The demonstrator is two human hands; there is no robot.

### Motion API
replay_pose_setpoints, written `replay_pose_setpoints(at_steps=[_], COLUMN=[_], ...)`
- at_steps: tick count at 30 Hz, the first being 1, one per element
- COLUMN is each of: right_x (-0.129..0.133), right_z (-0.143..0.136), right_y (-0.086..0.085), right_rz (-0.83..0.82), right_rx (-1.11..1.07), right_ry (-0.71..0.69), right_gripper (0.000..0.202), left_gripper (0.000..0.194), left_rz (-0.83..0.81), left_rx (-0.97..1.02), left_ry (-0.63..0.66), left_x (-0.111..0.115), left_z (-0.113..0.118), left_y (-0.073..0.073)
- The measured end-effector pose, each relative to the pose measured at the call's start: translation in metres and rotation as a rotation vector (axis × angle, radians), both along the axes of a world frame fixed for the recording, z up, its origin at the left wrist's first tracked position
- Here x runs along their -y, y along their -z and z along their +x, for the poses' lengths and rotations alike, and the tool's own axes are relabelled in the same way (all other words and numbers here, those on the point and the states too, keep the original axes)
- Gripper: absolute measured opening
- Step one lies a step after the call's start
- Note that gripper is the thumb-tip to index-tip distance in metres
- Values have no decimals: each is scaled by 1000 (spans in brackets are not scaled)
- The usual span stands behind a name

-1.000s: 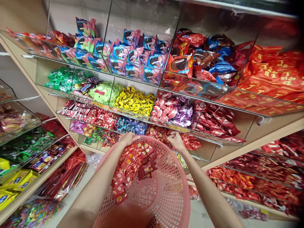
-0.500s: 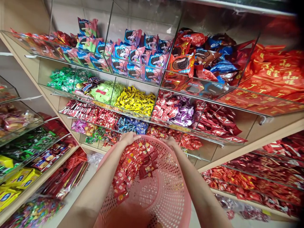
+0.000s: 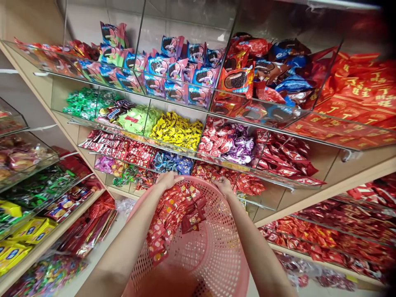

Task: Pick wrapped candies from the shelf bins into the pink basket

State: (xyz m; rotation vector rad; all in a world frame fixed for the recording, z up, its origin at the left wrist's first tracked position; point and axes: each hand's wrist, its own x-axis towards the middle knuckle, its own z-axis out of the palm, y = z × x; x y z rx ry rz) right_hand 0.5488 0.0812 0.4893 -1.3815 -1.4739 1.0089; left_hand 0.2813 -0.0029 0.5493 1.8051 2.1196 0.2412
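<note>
A pink perforated plastic basket (image 3: 225, 247) hangs tilted in front of me, its far rim close to the lowest shelf. My left hand (image 3: 168, 180) grips that rim at the left, fingers closed over it. On the right side of the rim, my right hand (image 3: 222, 184) is closed with the fingers curled. A pile of red candy packets (image 3: 173, 214) with orange fruit prints lies in the basket, against its left and far wall. Similar red packets (image 3: 249, 183) fill a lowest shelf compartment just beyond my right hand. A dark reddish blur covers the basket's near bottom.
Clear-fronted shelves hold yellow candies (image 3: 176, 131), purple candies (image 3: 239, 144), blue candies (image 3: 173, 163) and cookie packs (image 3: 176, 70). Another shelf unit with yellow packs (image 3: 27, 231) stands at left. More red packets (image 3: 309, 235) fill shelves at lower right. A bag of colourful candy (image 3: 49, 274) sits low at left.
My right hand has shifted slightly on the rim, its fingers more curled. The view has moved a little; the basket and packets stay about the same.
</note>
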Motion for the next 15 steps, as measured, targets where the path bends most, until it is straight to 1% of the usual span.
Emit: replay_pose_setpoints(at_steps=[1,3,5,6,7,9,11,13,15], right_x=[5,21,46,60,75,101,120,130,135], right_z=[1,4,6,5,4,-3,-12,-21,-29], right_y=[-5,-18,-31,-37,-41,-46,-43,-36,-28], right_rz=[29,139,350,456,537,636,709,759,794], right_rx=[19,131,333,411,465,592,755,886,1009], right_ry=[27,82,95,61,-23,-325,-582,-743,-823], right_gripper=[42,34,25,23,20,16,15,16,15], left_gripper=[59,60,60,60,60,61,63,64,65], left_rz=[3,8,8,5,2,0,6,14,24], left_rx=[-6,-14,-15,-13,-10,-7,-5,-6,-10], left_ry=[2,13,15,13,12,7,14,28,48], left_x=[0,0,-1,-2,-2,-3,-4,-5,-6], left_z=[0,-1,-1,-1,-1,-2,-2,-4,-5], left_y=[0,-1,-2,-2,-2,-2,-1,-1,-1])
